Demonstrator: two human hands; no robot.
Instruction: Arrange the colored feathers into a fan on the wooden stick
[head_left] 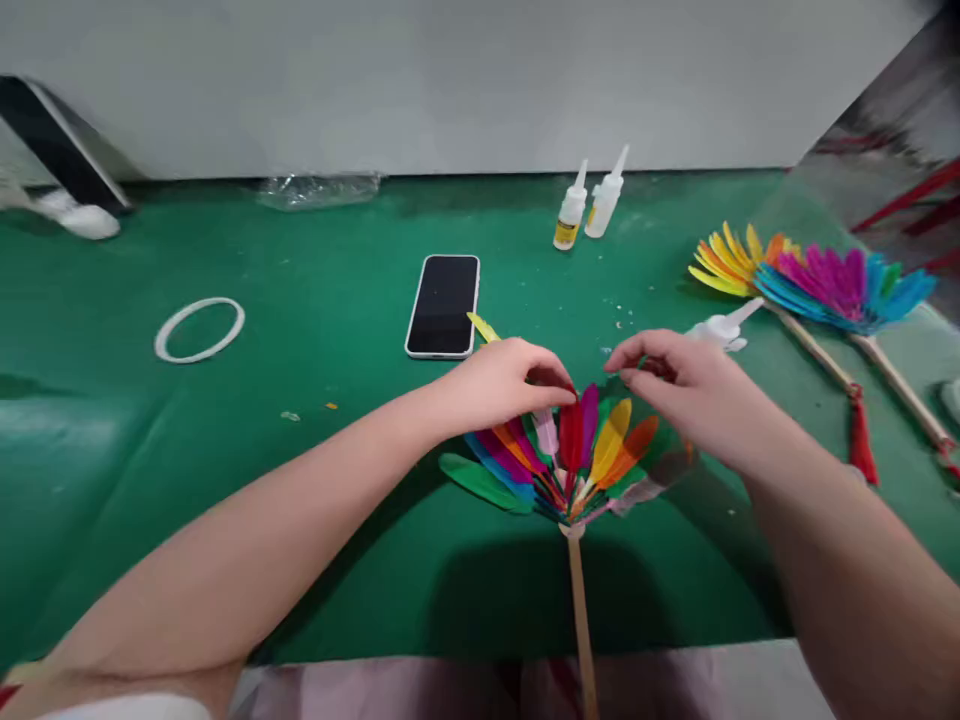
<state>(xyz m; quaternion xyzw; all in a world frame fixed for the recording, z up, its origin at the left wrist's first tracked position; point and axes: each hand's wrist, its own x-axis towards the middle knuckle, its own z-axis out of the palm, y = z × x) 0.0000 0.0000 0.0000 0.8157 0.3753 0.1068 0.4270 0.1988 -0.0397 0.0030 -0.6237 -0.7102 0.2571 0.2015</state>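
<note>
A feather fan [611, 440] with feathers of many colours lies on the green table, its wooden handle [580, 610] reaching over the near edge. My left hand [517, 378] is above the fan's left half, thumb and fingertips closed on the top of a red feather [571, 440]. Over the right half hovers my right hand [667, 375], fingers curled and thumb a little apart, with nothing seen between them. Part of a yellow feather [482, 326] shows behind my left hand. Feathers beneath both hands are partly hidden.
Two glue bottles [570, 212] stand near the grey wall. A phone [444, 305] lies mid-table, a white ring [199, 330] at left. On the right are a yellow feather fan [727, 260], a blue and pink one [844, 285], and a white bottle [720, 328].
</note>
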